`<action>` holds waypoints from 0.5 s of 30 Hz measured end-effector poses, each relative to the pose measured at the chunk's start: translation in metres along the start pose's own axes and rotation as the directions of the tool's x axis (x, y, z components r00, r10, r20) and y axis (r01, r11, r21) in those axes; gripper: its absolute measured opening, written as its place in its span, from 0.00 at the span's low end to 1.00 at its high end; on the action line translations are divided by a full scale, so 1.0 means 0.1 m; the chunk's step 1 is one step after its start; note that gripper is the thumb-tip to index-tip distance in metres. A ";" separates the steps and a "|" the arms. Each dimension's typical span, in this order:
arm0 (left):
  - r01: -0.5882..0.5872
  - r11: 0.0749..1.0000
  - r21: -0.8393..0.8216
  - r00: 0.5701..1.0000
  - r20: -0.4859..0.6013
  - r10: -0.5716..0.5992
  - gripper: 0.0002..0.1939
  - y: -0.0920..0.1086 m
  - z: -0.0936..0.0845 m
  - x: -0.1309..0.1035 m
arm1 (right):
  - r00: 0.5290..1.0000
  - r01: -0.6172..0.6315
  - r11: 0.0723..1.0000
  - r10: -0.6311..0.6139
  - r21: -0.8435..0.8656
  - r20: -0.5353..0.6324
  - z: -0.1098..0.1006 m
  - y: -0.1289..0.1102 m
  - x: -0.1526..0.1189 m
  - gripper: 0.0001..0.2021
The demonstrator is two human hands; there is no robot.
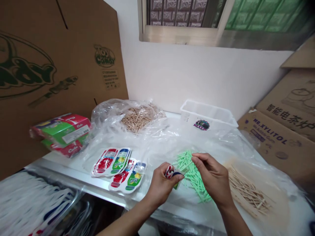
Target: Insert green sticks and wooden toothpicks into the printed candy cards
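My left hand [164,183] is closed around a printed packet [169,171] that looks folded or bent, with red, white and dark blue showing. To its right, my right hand [213,177] pinches thumb and fingertips together; what is between them is too small to make out. Under and between both hands lies a loose pile of light green sticks [194,177]. On the table left of my left hand rest overlapping flat packets [104,162] with red and green bottle pictures, and another stack [128,178] in front of them.
A clear bag of brown sticks [137,119] lies at the back, beside a translucent plastic bin [209,114]. Pale sticks [248,190] sit at right. Red-green packs [66,131] lean by a large carton [61,59]. More cartons [268,137] stand right; bagged white strips [31,203] are lower left.
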State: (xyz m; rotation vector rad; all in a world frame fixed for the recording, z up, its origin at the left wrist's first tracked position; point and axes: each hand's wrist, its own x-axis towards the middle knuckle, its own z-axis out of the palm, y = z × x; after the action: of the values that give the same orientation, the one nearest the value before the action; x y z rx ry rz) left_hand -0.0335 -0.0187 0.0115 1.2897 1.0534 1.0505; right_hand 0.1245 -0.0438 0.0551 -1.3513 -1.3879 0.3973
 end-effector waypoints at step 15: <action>-0.071 0.990 0.125 0.995 0.083 0.061 0.12 0.05 0.12 -0.04 | 0.989 0.133 0.988 -0.137 -0.084 -0.049 -0.17 0.00 -0.11 0.06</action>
State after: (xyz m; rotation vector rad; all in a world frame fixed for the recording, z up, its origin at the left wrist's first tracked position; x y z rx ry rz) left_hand -0.0231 -0.0248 0.0163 1.4668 1.0372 0.9860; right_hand 0.1354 -0.0609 0.0559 -1.3149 -1.4533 0.2145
